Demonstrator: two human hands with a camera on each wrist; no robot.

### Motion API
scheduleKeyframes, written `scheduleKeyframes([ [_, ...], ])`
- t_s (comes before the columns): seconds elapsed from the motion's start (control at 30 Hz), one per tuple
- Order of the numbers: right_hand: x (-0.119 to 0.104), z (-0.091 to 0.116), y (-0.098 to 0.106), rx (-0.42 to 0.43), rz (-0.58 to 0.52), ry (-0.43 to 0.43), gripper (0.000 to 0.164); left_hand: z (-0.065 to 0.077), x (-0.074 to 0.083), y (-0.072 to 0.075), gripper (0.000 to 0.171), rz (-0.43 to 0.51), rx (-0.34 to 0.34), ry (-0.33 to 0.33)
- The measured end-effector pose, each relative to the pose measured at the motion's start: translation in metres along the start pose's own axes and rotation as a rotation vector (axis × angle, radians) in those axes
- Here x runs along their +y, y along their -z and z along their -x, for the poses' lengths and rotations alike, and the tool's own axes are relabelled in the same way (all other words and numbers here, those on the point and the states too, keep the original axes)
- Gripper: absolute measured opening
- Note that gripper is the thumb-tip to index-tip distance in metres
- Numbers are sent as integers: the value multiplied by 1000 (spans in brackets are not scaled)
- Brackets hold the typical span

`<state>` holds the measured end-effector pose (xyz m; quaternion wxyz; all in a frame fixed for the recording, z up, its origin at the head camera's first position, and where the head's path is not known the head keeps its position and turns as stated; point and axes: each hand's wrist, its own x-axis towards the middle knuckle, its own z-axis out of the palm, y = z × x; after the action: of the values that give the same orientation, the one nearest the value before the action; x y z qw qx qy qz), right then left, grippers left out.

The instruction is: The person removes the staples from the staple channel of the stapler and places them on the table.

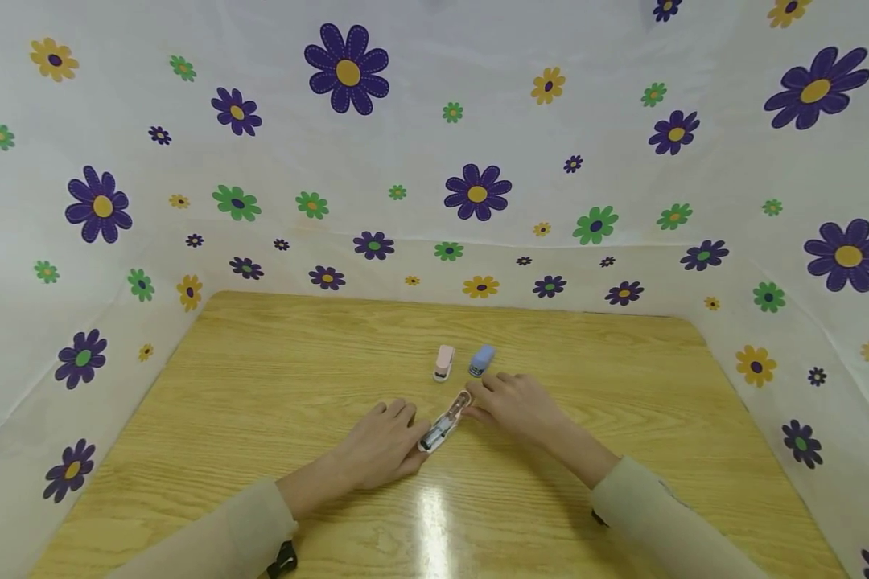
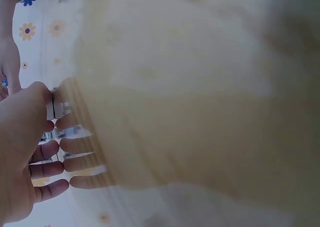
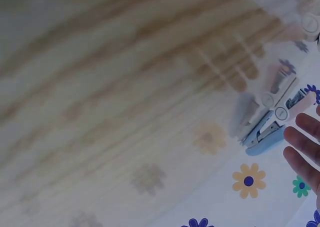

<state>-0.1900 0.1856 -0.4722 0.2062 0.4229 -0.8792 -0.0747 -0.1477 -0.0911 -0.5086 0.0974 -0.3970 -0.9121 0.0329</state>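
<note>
A small white stapler (image 1: 445,422) lies opened out lengthwise between the two hands, low over the table, its metal inside showing. My left hand (image 1: 380,446) holds its near end between thumb and fingers; in the left wrist view the fingers of the left hand (image 2: 20,147) reach round metal parts. At the far end, my right hand (image 1: 514,406) pinches the stapler with thumb and forefinger. Just beyond stand a pink stapler (image 1: 444,362) and a blue stapler (image 1: 481,359), the blue one close to the right fingertips. In the right wrist view the blue stapler (image 3: 265,139) appears beside the fingers.
The wood-grain table (image 1: 297,354) is glossy and reflects hands and staplers. White flower-print cloth (image 1: 420,153) walls it in at the back and both sides. A dark strap end (image 1: 282,560) hangs by the left sleeve.
</note>
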Motion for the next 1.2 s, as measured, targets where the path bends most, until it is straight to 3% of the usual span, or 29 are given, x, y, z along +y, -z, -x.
scheduleKeyframes([
  [0.2,-3,3,13,60,-1,-46,39,-1,0,-2,30,0,16,2],
  [0.33,-13,4,24,100,-103,-148,34,0,0,-1,32,-3,19,5],
  [0.47,-25,0,34,40,-339,-302,25,0,0,0,32,-13,16,4],
  [0.73,-39,-10,36,-152,-946,-586,12,-1,1,-1,32,-4,13,11],
  [0.93,-45,-13,27,-222,-1177,-613,13,-1,1,0,31,5,5,11],
  [1.2,-53,-19,21,-245,-1215,-633,13,0,1,-1,30,-17,38,-1],
])
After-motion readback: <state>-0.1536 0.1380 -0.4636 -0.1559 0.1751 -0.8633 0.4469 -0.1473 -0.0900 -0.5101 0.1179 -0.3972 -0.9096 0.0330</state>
